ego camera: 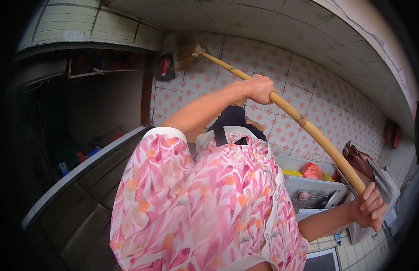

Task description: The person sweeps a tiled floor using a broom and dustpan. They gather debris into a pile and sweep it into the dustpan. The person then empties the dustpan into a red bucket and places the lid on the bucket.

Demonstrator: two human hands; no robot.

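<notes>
Both my hands are on a long bamboo pole (317, 135) that slants from upper left to lower right. My left hand (261, 89) is closed around it partway along. At its near end, my right hand (369, 207) wraps the butt with curled fingers. A blurred brown broom or mop head (187, 52), bound with pale ties, is at the far end, low over the tiled floor (297, 73) by the wall. Its contact with the floor cannot be told. Just left of the head stands a red cylinder (164, 66), like a fire extinguisher, on a dark base.
A tiled wall (263, 17) borders the far side. At left, a metal sill (80, 176) edges a dark recess with clutter. Right of me are a pale bin (314, 186) with bags beside it, a brown cloth bundle (358, 159) and a red round object (392, 134).
</notes>
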